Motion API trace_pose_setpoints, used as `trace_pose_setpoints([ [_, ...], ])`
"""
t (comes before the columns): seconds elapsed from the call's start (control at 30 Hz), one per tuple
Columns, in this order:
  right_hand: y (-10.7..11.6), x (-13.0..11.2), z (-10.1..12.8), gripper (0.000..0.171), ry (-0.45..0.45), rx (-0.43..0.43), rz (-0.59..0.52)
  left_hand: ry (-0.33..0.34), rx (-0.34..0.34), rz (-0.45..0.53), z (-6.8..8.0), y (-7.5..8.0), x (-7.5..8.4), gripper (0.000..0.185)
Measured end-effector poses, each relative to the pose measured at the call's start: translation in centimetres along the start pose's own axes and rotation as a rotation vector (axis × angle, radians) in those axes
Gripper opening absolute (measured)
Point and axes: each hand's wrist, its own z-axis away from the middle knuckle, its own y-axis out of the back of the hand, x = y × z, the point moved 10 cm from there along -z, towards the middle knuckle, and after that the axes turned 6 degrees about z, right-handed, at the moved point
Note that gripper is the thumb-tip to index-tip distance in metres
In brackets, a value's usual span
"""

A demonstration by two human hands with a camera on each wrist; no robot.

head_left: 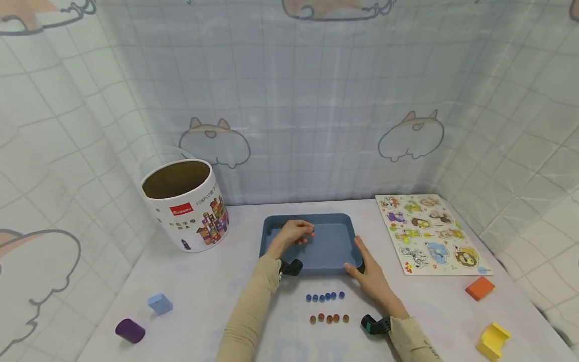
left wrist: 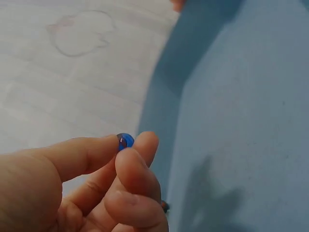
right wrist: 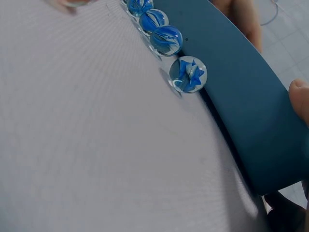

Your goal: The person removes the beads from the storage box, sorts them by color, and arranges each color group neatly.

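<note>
My left hand (head_left: 291, 235) is above the left part of a blue-grey tray (head_left: 332, 246). Between its thumb and fingertips it pinches a blue glass marble (left wrist: 126, 140), seen clearly in the left wrist view. My right hand (head_left: 373, 275) holds the tray's front right corner, thumb at the front rim and fingers along the right side. Several small dark marbles (head_left: 270, 231) lie by the tray's back left corner, partly hidden by the left hand. In front of the tray is a row of blue marbles (head_left: 322, 298), and nearer still a row of reddish-brown marbles (head_left: 329, 319).
A white bucket (head_left: 199, 221) stands back left. An animal puzzle board (head_left: 427, 234) lies back right. Around the table are a light blue block (head_left: 160, 304), a purple cylinder (head_left: 130, 331), an orange block (head_left: 480, 288) and a yellow block (head_left: 493, 342). Patterned curtains enclose the table.
</note>
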Motion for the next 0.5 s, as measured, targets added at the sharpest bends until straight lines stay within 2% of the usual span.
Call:
trace_pose_setpoints([
  [0.13, -0.2, 0.1, 0.1, 0.081, -0.011, -0.014, 0.016, -0.059, -0.073, 0.002, 1.5, -0.1, 0.3, 0.030],
  [0.3, -0.2, 0.2, 0.1, 0.082, -0.016, -0.015, 0.019, -0.115, -0.159, 0.001, 4.1, -0.5, 0.8, 0.030],
  [0.5, 0.0, 0.1, 0.0, 0.082, -0.003, -0.008, 0.019, -0.123, -0.252, -0.008, 7.6, -1.3, 0.1, 0.032],
])
